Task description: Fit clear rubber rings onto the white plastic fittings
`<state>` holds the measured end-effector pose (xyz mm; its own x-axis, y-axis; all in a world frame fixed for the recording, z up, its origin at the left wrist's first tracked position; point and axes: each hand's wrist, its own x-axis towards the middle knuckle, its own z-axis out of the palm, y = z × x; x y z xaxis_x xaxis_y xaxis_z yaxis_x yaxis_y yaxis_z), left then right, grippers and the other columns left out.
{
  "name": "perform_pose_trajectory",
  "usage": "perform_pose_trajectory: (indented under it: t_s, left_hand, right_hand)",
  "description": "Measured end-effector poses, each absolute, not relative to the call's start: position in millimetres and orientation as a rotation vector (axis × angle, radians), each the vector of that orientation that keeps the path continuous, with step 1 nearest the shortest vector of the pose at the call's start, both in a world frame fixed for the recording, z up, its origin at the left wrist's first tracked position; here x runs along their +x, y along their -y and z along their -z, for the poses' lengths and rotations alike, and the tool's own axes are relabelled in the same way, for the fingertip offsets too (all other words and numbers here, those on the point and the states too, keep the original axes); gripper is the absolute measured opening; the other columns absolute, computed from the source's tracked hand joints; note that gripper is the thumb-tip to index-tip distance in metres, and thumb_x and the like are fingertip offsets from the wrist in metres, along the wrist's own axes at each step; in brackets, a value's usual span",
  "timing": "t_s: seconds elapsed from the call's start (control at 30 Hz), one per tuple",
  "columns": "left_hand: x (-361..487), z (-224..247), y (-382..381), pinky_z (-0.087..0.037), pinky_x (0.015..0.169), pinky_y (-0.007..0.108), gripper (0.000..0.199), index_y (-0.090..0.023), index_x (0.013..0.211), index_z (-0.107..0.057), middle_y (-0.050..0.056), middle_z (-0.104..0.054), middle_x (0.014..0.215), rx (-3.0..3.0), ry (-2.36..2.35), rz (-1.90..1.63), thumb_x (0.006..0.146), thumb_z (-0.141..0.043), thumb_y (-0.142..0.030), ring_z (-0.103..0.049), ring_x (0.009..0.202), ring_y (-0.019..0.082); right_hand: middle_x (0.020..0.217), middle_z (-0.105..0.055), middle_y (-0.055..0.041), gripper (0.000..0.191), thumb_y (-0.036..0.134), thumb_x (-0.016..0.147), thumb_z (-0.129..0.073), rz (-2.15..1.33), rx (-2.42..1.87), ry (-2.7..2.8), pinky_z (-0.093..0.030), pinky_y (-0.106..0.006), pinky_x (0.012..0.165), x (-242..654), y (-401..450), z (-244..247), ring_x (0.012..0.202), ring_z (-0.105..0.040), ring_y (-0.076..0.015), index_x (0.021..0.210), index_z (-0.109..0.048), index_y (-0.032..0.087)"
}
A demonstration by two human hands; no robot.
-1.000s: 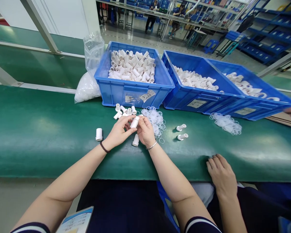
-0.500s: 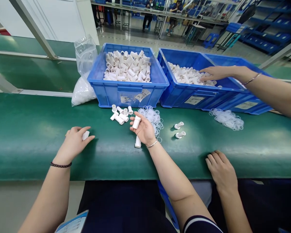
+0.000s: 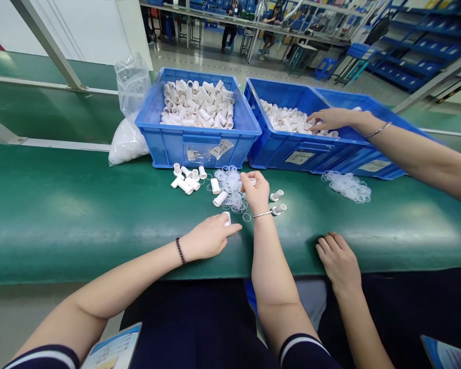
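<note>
Left hand [image 3: 207, 238] moved onto white tube [image 3: 227, 218], right hand [image 3: 255, 190] at clear rings [image 3: 230, 187]

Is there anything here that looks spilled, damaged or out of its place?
Nothing looks damaged. Loose tubes and rings lie scattered on the green table before the bin, not inside it. A second ring pile lies to the right.

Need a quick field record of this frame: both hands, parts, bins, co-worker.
left hand: on the green belt, fingers on a white tube
right hand: at the pile of clear rings; grip unclear
loose tubes: in front of the left bin
left bin: blue, full of white tubes
right bin: blue; co-worker's hand reaches in
co-worker's other hand: flat on belt edge
</note>
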<state>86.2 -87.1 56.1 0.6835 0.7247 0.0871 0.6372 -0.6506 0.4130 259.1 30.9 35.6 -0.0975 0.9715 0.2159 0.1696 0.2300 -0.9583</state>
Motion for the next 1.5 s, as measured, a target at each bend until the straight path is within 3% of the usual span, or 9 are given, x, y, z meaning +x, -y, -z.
perform_pose_trajectory:
  t_s: [0.1, 0.37, 0.5, 0.63, 0.8, 0.97, 1.17, 1.33, 1.5]
  left_hand:
    - [99.0, -37.2, 76.8, -0.045, 0.07, 0.033, 0.03, -0.019, 0.109, -0.057, 0.01, -0.05, 0.095, 2.715, -1.138, -0.25, 0.088, -0.037, -0.011, -0.05, 0.077, 0.019]
    - [66.6, -31.9, 61.5, -0.046, 0.072, 0.034, 0.015, -0.019, 0.095, -0.058, 0.008, -0.053, 0.101, 2.488, -1.285, -0.474, 0.082, -0.059, -0.028, -0.053, 0.082, 0.021]
    - [49.2, -33.2, 47.2, -0.045, 0.079, 0.035, 0.028, -0.022, 0.095, -0.059, 0.005, -0.06, 0.099, 1.997, -1.31, -0.832, 0.076, -0.066, -0.041, -0.056, 0.088, 0.022]
    - [42.7, -28.9, 37.2, -0.046, 0.062, 0.027, 0.035, -0.019, 0.089, -0.052, 0.0, -0.06, 0.075, 1.145, -1.173, -0.991, 0.076, -0.064, -0.049, -0.058, 0.068, 0.014]
    - [43.6, -31.7, 36.5, -0.054, 0.072, 0.034, 0.036, -0.019, 0.092, -0.046, 0.002, -0.062, 0.086, 0.584, -0.859, -0.979, 0.074, -0.072, -0.037, -0.066, 0.08, 0.016]
    - [40.9, -30.3, 34.7, -0.053, 0.07, 0.027, 0.044, -0.018, 0.102, -0.053, 0.004, -0.063, 0.098, 0.691, -0.888, -1.035, 0.066, -0.078, -0.02, -0.065, 0.082, 0.014]
    - [36.3, -28.1, 31.8, -0.047, 0.057, 0.022, 0.041, -0.016, 0.104, -0.06, 0.0, -0.063, 0.075, 1.061, -1.086, -0.972, 0.067, -0.075, -0.027, -0.056, 0.061, 0.009]
    - [37.6, -30.1, 34.4, -0.053, 0.06, 0.027, 0.039, -0.018, 0.102, -0.056, 0.002, -0.064, 0.077, 1.095, -1.088, -0.893, 0.069, -0.072, -0.033, -0.061, 0.068, 0.013]
    - [36.5, -28.1, 36.6, -0.048, 0.056, 0.026, 0.038, -0.019, 0.096, -0.057, 0.0, -0.063, 0.07, 1.328, -1.278, -0.868, 0.072, -0.068, -0.045, -0.058, 0.056, 0.013]
  right_hand:
    - [0.076, -0.062, -0.0035, 0.005, 0.031, 0.08, -0.06, -0.972, -1.05, 1.533, -0.046, -0.032, 0.069, 264.2, -33.1, -30.9, 0.082, -0.057, -0.0184, 0.075, -0.059, 0.029]
    - [0.079, -0.06, -0.0065, 0.021, 0.022, 0.065, -0.075, -0.829, -1.063, 1.631, -0.047, -0.037, 0.065, 258.7, -31.7, -17.4, 0.082, -0.059, -0.0222, 0.062, -0.057, 0.033]
    - [0.077, -0.06, -0.0073, 0.02, 0.022, 0.065, -0.074, -0.805, -1.074, 1.606, -0.048, -0.037, 0.063, 255.6, -31.1, -12.9, 0.081, -0.059, -0.0228, 0.063, -0.056, 0.032]
    - [0.079, -0.06, -0.0079, 0.016, 0.02, 0.069, -0.069, -0.761, -1.187, 1.65, -0.049, -0.039, 0.07, 259.5, -30.7, -14.6, 0.087, -0.06, -0.0246, 0.064, -0.057, 0.031]
    - [0.079, -0.061, -0.0083, 0.015, 0.024, 0.074, -0.065, -0.678, -1.161, 1.664, -0.049, -0.041, 0.072, 256.9, -26.7, -23.9, 0.087, -0.059, -0.0253, 0.064, -0.059, 0.033]
    - [0.074, -0.063, -0.0033, 0.006, 0.029, 0.077, -0.062, -0.788, -1.19, 1.737, -0.046, -0.036, 0.07, 237.9, -13.4, -37.3, 0.076, -0.059, -0.0211, 0.071, -0.063, 0.027]
    - [0.074, -0.062, -0.0011, 0.011, 0.029, 0.076, -0.062, -0.848, -1.238, 1.889, -0.042, -0.03, 0.067, 220.8, -2.8, -41.1, 0.068, -0.056, -0.0154, 0.07, -0.063, 0.02]
    - [0.074, -0.063, -0.0013, 0.012, 0.03, 0.076, -0.062, -0.864, -1.195, 1.943, -0.042, -0.03, 0.068, 219.5, -3.6, -37.9, 0.071, -0.056, -0.0158, 0.07, -0.063, 0.02]
    - [0.072, -0.062, -0.0004, 0.014, 0.03, 0.077, -0.062, -0.868, -1.182, 2.033, -0.042, -0.029, 0.068, 218.2, -3.5, -37.2, 0.07, -0.056, -0.0148, 0.068, -0.062, 0.02]
